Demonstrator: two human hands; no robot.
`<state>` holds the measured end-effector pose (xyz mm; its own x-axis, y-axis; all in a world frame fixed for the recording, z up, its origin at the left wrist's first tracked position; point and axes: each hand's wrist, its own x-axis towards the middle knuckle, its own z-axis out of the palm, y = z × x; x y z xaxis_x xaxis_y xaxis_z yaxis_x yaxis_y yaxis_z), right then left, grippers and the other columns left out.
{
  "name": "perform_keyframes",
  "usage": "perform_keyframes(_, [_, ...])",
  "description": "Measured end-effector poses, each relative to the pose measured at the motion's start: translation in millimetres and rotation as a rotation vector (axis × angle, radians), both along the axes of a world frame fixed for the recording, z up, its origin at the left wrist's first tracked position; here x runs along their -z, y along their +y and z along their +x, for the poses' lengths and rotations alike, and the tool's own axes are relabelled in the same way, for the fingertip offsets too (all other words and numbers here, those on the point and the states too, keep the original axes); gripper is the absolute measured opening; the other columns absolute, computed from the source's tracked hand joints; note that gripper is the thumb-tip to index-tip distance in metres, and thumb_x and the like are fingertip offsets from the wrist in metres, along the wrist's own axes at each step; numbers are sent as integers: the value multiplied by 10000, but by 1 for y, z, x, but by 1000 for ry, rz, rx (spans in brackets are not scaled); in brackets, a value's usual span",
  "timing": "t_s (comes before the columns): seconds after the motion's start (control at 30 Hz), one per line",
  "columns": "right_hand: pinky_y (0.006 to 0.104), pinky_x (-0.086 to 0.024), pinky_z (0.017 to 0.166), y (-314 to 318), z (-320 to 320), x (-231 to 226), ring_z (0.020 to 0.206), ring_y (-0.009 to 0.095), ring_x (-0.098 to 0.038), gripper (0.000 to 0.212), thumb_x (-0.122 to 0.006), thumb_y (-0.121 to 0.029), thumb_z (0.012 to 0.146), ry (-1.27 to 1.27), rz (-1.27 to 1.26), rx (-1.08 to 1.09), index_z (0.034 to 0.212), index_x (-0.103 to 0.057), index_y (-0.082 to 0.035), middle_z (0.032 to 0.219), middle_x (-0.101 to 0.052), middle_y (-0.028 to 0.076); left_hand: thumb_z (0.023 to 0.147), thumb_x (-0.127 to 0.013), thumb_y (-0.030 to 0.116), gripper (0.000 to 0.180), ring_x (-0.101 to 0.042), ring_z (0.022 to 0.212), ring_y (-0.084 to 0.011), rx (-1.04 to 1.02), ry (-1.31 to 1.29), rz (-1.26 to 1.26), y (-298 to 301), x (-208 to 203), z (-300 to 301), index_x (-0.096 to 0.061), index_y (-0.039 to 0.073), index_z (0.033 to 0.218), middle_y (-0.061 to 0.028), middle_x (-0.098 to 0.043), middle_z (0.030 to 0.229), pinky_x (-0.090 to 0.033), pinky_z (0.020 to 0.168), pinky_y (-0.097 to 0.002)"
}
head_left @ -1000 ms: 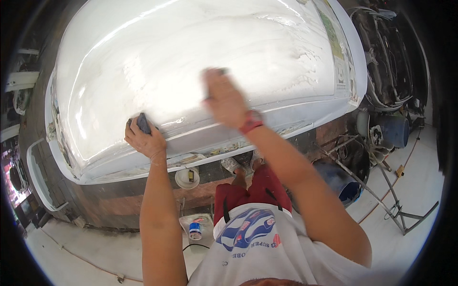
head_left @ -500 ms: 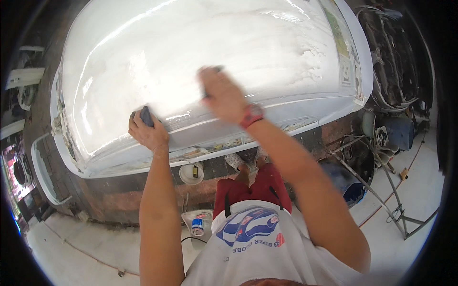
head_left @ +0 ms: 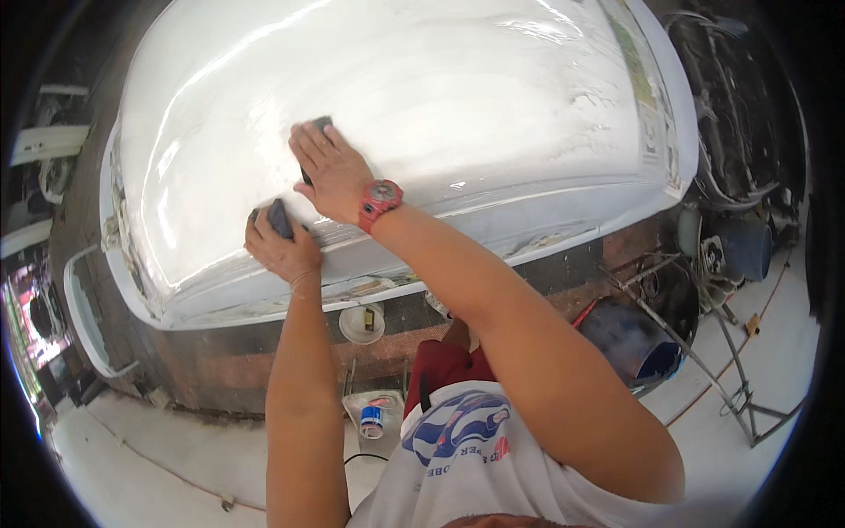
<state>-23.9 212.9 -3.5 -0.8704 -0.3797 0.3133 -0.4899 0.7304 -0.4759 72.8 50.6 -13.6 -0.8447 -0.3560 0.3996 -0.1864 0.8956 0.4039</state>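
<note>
A large, glossy white car roof (head_left: pixel 440 97), wet in places, stretches out before me. My left hand (head_left: pixel 289 253) rests near its close edge, fingers closed around a dark grey sponge (head_left: pixel 280 220). Just beyond and to the right, my right hand (head_left: pixel 341 180) lies over a dark sanding block (head_left: pixel 323 123), pressing it against the white surface. Most of that block is hidden under the palm and fingers; its far end and left edge show. A red watch (head_left: pixel 380 201) is on my right wrist.
Masking paper (head_left: pixel 629 53) lines the roof's right edge. Below the near edge stands a white bucket (head_left: pixel 362 326) with a yellow-and-dark item at it. A blue-labelled can (head_left: pixel 371 422) sits on a stool. To the right are a metal frame (head_left: pixel 722 352) and a blue drum (head_left: pixel 638 348).
My right hand has swept left with the sanding block and is now close to my left hand. The left hand, still gripping the sponge, has barely shifted.
</note>
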Motion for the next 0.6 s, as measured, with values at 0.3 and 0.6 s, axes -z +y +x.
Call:
perform_keyframes(0.3, [582,-277,1314,325,45,28,1571,466,-396,736,-509,-385,1129,40,430,738,1620,-361,143,1674,-409,340,975,-740,171,381,-524,1323,-439,11,-43,16,28,-3,-5,-657,59,1330,-238,-585,1417,-447,1117,-568])
perform_keyframes(0.6, [542,-228,1343,135,132,8,1621,434,-314,763,-539,-371,1100,-122,74,381,1651,-327,112,1732,-337,297,1007,-734,231,407,-536,1334,-433,10,7,-42,6,1,0,-643,40,1355,-224,-594,1406,-445,1134,-551])
